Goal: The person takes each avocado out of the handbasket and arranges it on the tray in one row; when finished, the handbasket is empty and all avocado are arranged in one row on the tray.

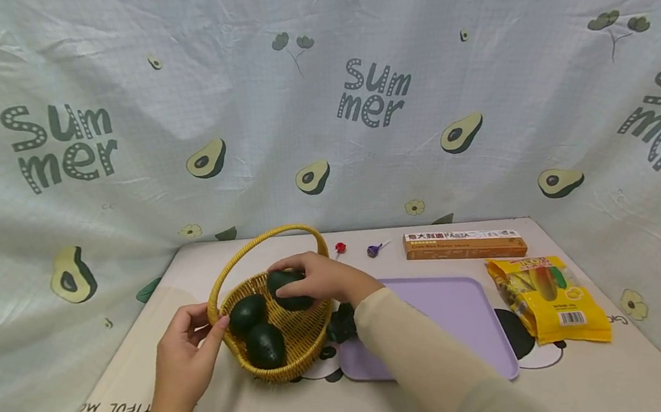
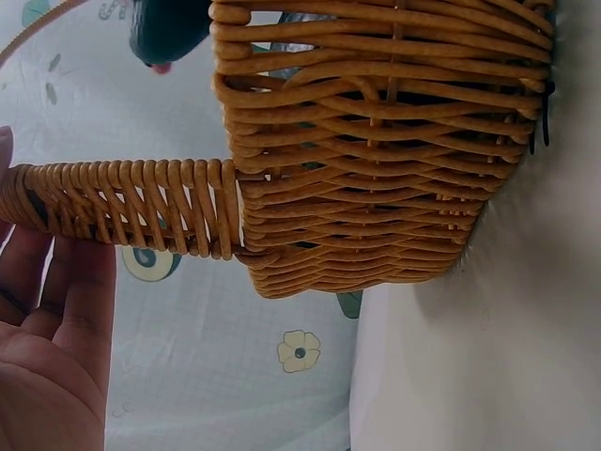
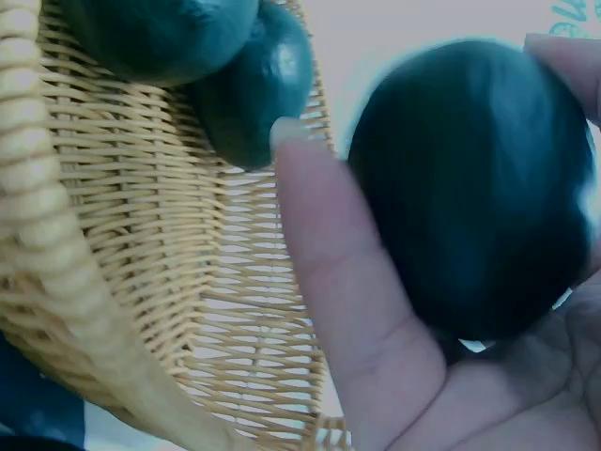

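A yellow wicker basket [image 1: 308,334] stands on the table, left of the middle. Its arched handle [image 1: 261,239] rises over it, and near the handle's lower left end my left hand [image 1: 182,359] grips it between thumb and fingers. Two dark green avocados [image 1: 264,346] lie inside, on the basket's left side. My right hand [image 1: 326,276] holds a third avocado [image 1: 280,282] at the basket's far right part, under the handle. In the right wrist view, thumb and fingers wrap this avocado [image 3: 474,188], with the wicker wall beside it.
Right of the basket lies a flat lilac tray [image 1: 465,316], partly behind my right sleeve [image 1: 420,352]. Behind it are a red lollipop [image 1: 341,247], a purple lollipop [image 1: 372,251] and a pasta box [image 1: 465,245]. A yellow bag [image 1: 570,301] lies at the right. A printed cloth [image 1: 258,105] hangs behind.
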Demonstrator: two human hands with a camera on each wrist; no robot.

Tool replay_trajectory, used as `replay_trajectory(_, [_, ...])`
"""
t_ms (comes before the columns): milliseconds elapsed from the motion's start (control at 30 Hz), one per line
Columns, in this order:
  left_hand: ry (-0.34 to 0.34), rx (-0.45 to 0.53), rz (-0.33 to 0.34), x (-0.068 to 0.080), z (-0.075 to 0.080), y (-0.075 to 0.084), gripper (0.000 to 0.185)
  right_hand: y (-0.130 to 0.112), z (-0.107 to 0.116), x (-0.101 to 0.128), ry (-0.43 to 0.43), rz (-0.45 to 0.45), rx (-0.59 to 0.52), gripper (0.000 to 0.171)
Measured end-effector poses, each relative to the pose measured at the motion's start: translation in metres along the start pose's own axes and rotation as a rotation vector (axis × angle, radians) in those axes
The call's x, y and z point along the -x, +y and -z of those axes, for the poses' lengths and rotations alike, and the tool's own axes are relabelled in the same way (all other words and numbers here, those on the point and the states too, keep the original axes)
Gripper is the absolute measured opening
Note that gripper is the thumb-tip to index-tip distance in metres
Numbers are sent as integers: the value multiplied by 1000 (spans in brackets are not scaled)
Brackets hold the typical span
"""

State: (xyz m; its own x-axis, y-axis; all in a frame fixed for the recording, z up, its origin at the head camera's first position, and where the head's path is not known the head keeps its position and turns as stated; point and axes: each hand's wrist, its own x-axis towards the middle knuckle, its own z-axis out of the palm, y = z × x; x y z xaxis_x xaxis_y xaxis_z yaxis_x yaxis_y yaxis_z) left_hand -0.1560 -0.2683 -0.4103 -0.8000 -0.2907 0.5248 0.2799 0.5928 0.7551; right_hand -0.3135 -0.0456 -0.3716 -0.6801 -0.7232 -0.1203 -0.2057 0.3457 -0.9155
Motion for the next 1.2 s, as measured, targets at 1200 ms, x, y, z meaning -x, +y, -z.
replay_trajectory(1200, [6,-33,33,-1,-1,2,28,20,33,63,190,117,-58,51])
